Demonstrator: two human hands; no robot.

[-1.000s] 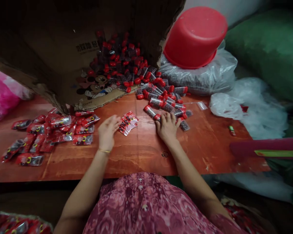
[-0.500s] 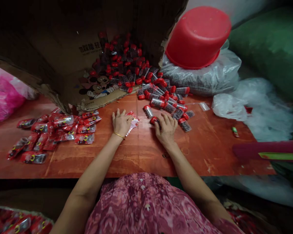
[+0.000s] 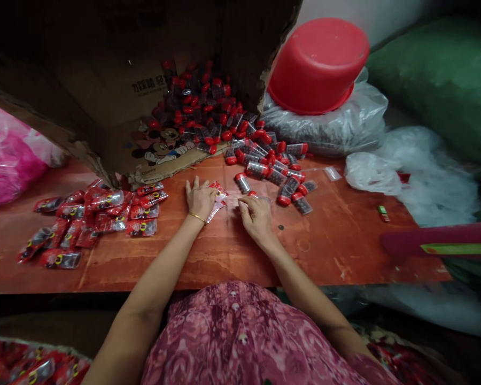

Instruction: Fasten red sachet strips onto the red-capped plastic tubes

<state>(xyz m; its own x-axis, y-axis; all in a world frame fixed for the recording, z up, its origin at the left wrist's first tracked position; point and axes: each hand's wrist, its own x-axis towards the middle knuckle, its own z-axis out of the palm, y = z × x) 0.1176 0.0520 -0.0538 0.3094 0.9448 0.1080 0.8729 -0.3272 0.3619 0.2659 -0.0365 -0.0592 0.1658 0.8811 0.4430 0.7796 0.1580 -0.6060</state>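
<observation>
My left hand (image 3: 200,200) lies on the table with its fingers spread. Its thumb side covers part of a few flat red-and-white printed packets (image 3: 219,197). To their right my right hand (image 3: 256,216) is curled, with thumb and fingers drawn together; what they pinch, if anything, is hidden. Just beyond those fingers shows the red cap of a small clear bottle (image 3: 252,194), mostly covered by the hand. Another red-capped clear bottle (image 3: 242,183) with dark contents lies behind it. More such bottles (image 3: 288,188) lie to the right.
A torn cardboard box (image 3: 152,175) opens toward me, with bottles spilling out. Filled red packets (image 3: 106,214) are heaped at left. At back right a red basin (image 3: 320,64) sits upside down on a clear bag (image 3: 324,133). White plastic bags (image 3: 371,174) lie at right.
My right hand has shifted left and its fingers have drawn in, uncovering the bottles on its right. The left hand stays on the packets. The view has shifted slightly.
</observation>
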